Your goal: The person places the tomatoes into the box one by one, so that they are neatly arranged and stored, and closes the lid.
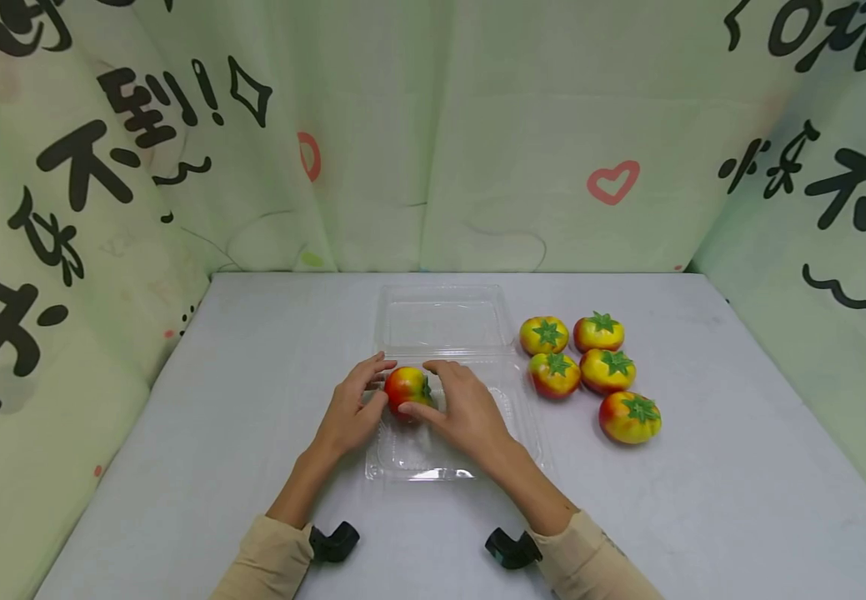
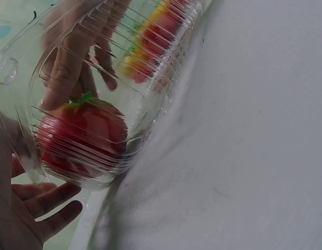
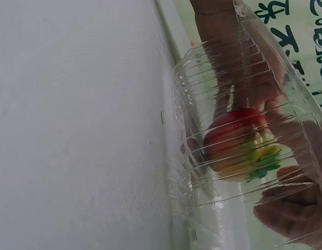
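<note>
While both forearms reach forward from the near side of the bench (image 1: 252,375), bent inward at a slant, the two hands meet around one fruit (image 1: 406,388) at the back left of a clear plastic box (image 1: 413,458). The left hand (image 1: 352,410) stands to the fruit's left, its fingers loosely extended and slightly parted, the thumb angled toward the fruit. The right hand (image 1: 472,410) arches over the box from the right, with a wide gap between thumb and forefinger; its thumb reaches across the front of the fruit. Neither hand is curled tight, and whether every fingertip touches the skin cannot be told.

The fruit is round, smooth and glossy, red with patches of yellow, and lies tilted so that its leafy green top faces right. Thin and shiny, the box has closely ribbed walls, seen clearly from both wrists; its shallow rectangular lid (image 1: 440,321) lies folded back, away from the person. To the right sit five more fruits (image 1: 608,371), squat, yellow and red with green star-shaped tops. The bench is pale and matte. Beige cloth sleeves (image 1: 266,560) end near the wrists, and a soft green curtain (image 1: 372,125) with black writing hangs behind.
</note>
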### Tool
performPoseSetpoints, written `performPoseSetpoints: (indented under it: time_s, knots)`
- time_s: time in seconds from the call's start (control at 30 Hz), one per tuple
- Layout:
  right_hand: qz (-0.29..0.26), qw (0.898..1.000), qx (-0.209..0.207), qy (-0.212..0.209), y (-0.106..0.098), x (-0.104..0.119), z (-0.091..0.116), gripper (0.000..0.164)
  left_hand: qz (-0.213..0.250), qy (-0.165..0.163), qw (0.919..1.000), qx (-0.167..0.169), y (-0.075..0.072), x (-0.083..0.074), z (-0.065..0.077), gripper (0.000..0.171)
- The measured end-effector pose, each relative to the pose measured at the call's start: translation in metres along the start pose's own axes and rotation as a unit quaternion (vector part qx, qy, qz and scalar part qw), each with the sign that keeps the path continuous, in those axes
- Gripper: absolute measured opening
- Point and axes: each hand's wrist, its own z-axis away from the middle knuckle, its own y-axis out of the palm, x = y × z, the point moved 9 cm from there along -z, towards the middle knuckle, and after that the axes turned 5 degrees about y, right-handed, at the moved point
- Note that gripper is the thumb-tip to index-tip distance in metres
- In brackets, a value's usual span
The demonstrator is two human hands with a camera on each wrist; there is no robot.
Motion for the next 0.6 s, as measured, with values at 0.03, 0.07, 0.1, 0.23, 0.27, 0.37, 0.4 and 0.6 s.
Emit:
performPoseSetpoints:
  time_s: [0.03, 0.07, 0.1, 0.23, 0.27, 0.37, 0.4, 0.6]
  knots:
    - [0.002, 1.0, -0.002, 0.0, -0.001, 0.0, 0.001, 0.065, 0.0, 0.001, 1.0, -0.001, 0.0, 0.0, 0.0, 0.044]
    - [0.002, 1.0, -0.002, 0.0, -0.002, -0.001, 0.001, 0.065, 0.001, 0.001, 1.0, -0.001, 0.0, 0.0, 0.0, 0.043]
    - [0.001, 1.0, -0.004, -0.002, -0.003, -0.001, 0.002, 0.065, 0.0, 0.0, 1.0, -0.001, 0.0, 0.0, 0.0, 0.043]
    - [-0.004, 1.0, -0.015, -0.018, -0.01, 0.001, 0.005, 0.062, 0.0, -0.002, 1.0, -0.001, 0.0, 0.001, 0.0, 0.043]
    - [-0.006, 1.0, -0.017, -0.021, -0.012, 0.0, 0.006, 0.062, 0.0, -0.002, 1.0, -0.001, 0.0, 0.001, 0.001, 0.044]
    - [-0.009, 0.999, -0.022, -0.023, -0.017, -0.002, 0.008, 0.06, -0.001, -0.002, 1.0, 0.0, 0.0, 0.001, 0.001, 0.044]
    - [-0.009, 0.999, -0.024, -0.022, -0.019, -0.003, 0.008, 0.06, -0.001, -0.002, 1.0, 0.0, 0.0, 0.001, 0.001, 0.044]
    - [-0.003, 0.999, -0.031, -0.016, -0.031, -0.012, 0.012, 0.06, -0.003, -0.014, 0.9999, 0.002, 0.0, 0.002, 0.002, 0.046]
